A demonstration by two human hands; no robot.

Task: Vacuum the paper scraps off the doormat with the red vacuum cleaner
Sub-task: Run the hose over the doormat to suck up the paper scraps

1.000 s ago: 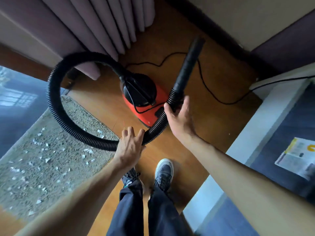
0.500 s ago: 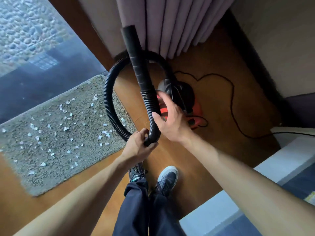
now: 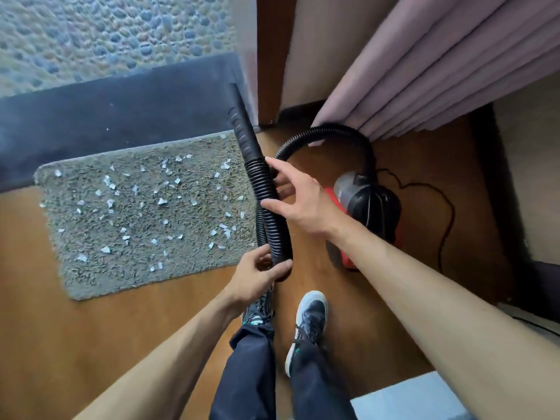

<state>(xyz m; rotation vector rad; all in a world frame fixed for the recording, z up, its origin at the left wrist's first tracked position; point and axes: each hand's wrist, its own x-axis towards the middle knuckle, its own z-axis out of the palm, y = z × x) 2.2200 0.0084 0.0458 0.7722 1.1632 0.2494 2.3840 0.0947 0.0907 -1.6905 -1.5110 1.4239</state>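
On the wood floor (image 3: pixel 60 344) at the left lies a grey doormat (image 3: pixel 91 268), its pile dotted all over with small white paper scraps (image 3: pixel 162 201). Right of the mat, the red vacuum cleaner (image 3: pixel 363 195) sits on the floor, partly behind the right forearm, with its black cord (image 3: pixel 448 213) trailing off to the right. Its ribbed black hose (image 3: pixel 266 189) loops up near the curtain (image 3: pixel 439 71) and comes back toward the person. The left hand (image 3: pixel 254 274) grips the hose at its near bend, fingers curled round it. The right hand (image 3: pixel 303 204) is spread, with the thumb and forefinger tips touching the hose higher up, not clasping it. The rigid nozzle (image 3: pixel 244 128) points far, above the mat's right edge. Dark shoes (image 3: pixel 309 316) stand near.
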